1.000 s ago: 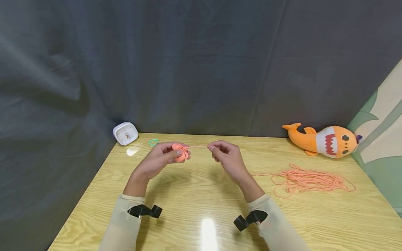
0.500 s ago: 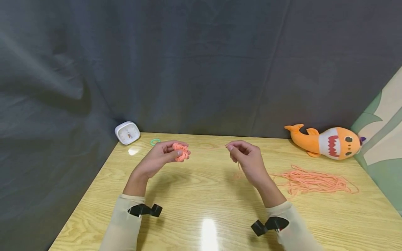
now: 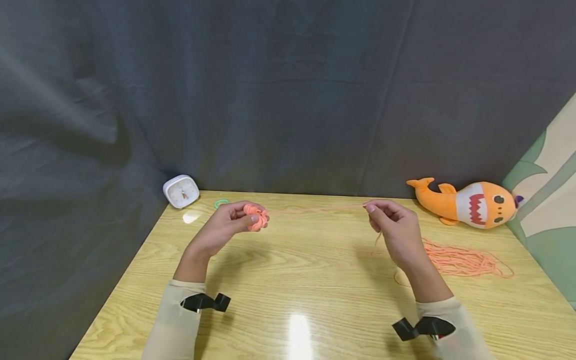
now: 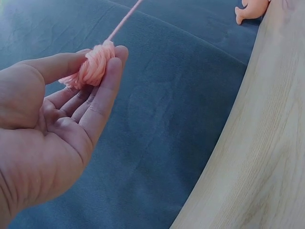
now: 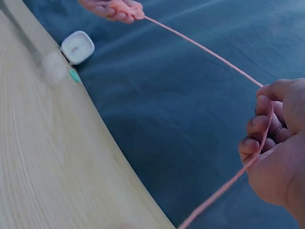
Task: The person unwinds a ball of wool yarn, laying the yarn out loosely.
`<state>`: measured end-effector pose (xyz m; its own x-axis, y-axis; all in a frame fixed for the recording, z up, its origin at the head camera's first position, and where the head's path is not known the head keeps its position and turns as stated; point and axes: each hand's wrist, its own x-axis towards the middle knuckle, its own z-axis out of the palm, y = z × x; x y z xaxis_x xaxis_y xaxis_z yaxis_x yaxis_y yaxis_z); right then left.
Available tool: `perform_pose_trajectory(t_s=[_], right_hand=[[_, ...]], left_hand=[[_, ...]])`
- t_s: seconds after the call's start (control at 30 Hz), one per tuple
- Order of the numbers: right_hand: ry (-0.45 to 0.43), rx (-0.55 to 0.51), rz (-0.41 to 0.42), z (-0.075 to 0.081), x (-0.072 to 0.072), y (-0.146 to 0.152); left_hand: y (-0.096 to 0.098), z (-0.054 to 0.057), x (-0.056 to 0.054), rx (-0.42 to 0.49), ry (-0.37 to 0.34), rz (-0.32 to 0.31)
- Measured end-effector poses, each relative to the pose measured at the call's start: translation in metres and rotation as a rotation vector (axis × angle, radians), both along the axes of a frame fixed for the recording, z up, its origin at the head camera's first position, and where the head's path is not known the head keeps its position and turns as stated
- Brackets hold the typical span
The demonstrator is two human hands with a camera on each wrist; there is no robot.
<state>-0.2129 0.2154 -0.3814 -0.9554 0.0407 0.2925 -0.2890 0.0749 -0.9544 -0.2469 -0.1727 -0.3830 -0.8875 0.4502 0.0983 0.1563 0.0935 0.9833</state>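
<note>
My left hand [image 3: 220,225] holds a small wound ball of coral yarn [image 4: 95,69] between thumb and fingers, above the table. From the ball a single strand [image 5: 205,50] runs straight across to my right hand [image 3: 393,230], whose thumb and forefinger pinch it. Past the pinch, the strand crosses the right palm and hangs down toward the table, as the right wrist view shows. A loose heap of the same yarn [image 3: 463,260] lies on the table at the right, partly hidden behind the right wrist.
A white clock [image 3: 181,191] stands at the table's back left corner, with a green ring [image 3: 221,202] beside it. An orange shark plush [image 3: 468,202] lies at the back right. Behind the wooden table [image 3: 288,280] hangs a dark curtain [image 3: 288,100].
My right hand has moved steadily to the right, and the strand between the hands has lengthened. The left hand has stayed nearly in place with the yarn ball.
</note>
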Motion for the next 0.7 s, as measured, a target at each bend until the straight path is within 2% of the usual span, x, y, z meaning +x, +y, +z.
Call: perform_pose_trajectory(t_s=[0.2, 0.43, 0.7], right_hand=[[0.034, -0.133, 0.007, 0.003, 0.005, 0.021], [0.050, -0.152, -0.002, 0.005, 0.010, 0.043], [0.063, -0.265, 0.019, 0.012, 0.015, 0.069]], left_hand=[[-0.001, -0.001, -0.001, 0.014, 0.007, -0.007], [-0.003, 0.000, -0.001, 0.002, 0.014, -0.001], [-0.004, 0.002, 0.000, 0.008, 0.010, -0.004]])
